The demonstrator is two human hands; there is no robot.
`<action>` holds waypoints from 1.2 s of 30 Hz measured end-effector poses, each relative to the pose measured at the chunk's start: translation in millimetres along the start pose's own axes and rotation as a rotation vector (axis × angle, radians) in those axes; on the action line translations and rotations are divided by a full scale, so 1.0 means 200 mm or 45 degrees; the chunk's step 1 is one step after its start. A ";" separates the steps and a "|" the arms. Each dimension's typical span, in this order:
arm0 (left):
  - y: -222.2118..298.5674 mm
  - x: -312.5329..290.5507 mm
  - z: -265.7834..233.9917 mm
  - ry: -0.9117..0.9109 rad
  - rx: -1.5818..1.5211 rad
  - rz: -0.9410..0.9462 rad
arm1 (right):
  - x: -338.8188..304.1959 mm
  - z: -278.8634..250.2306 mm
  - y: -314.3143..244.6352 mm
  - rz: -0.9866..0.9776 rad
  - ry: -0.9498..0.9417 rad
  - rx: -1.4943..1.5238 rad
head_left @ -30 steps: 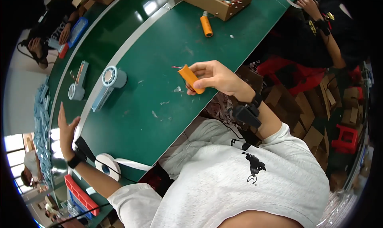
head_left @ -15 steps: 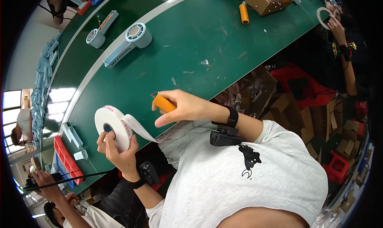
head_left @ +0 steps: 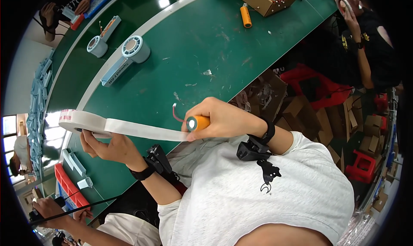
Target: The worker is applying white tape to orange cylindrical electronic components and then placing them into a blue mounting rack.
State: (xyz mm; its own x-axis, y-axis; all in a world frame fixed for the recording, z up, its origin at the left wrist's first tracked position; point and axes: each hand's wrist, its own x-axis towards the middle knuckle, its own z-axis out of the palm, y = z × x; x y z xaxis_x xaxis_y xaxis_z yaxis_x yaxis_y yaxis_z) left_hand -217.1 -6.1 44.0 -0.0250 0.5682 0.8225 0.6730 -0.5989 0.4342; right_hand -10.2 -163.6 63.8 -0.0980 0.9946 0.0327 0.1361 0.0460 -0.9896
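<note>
My left hand (head_left: 109, 150) grips a roll of white tape (head_left: 91, 122), with fingers in its core. A white tape strip (head_left: 148, 131) stretches from the roll across to my right hand (head_left: 226, 117), where thumb and finger pinch its free end. The same hand holds an orange cylindrical battery (head_left: 201, 123), its shiny end turned outward. A thin reddish wire or strip (head_left: 175, 111) sticks up beside the fingers. Beyond the hands, a light blue handheld fan body (head_left: 136, 49) lies on the green table (head_left: 172, 74).
Another blue fan part (head_left: 97, 46) with wires lies farther back. An orange battery (head_left: 245, 17) rests near a cardboard box (head_left: 262, 0) of wired parts. At left stand a red tray (head_left: 71, 186) and a blue housing piece (head_left: 74, 162). Co-workers' hands (head_left: 350, 20) work at the right and left.
My left hand has moved left with the roll, which has tipped flatter, and the strip is now pulled out taut. My right hand has caught the strip's end and turned the battery.
</note>
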 end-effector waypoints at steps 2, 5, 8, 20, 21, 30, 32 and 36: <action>-0.02 0.01 0.02 -0.006 0.039 -0.060 | 0.00 -0.05 -0.01 -0.003 0.048 -0.047; 0.12 -0.03 0.04 -0.205 -0.261 0.003 | 0.04 -0.17 -0.02 0.025 0.224 0.435; 0.18 -0.08 0.04 -0.305 -0.186 0.067 | 0.15 -0.17 -0.14 -0.156 0.337 0.470; 0.25 -0.17 0.09 -0.547 -0.342 0.014 | 0.38 0.05 -0.07 -0.587 0.752 -0.187; 0.27 -0.17 0.08 -0.559 -0.351 -0.049 | 0.39 0.06 -0.06 -0.555 0.776 -0.189; 0.36 -0.17 0.04 -0.699 0.214 -0.116 | 0.43 -0.06 0.00 -0.197 0.650 0.558; 0.39 -0.16 0.03 -0.739 0.251 -0.118 | 0.44 -0.08 0.02 -0.162 0.642 0.678; 0.43 -0.15 0.04 -0.767 0.273 -0.110 | 0.48 -0.07 0.05 -0.252 0.635 0.966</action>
State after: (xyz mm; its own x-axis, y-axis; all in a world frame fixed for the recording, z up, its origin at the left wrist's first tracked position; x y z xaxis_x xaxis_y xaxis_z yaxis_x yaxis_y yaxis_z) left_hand -153.1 -69.0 54.1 0.2918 0.8639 0.4105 0.8213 -0.4463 0.3555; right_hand -4.1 -66.4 58.7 0.4086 0.9079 0.0931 -0.5362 0.3213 -0.7806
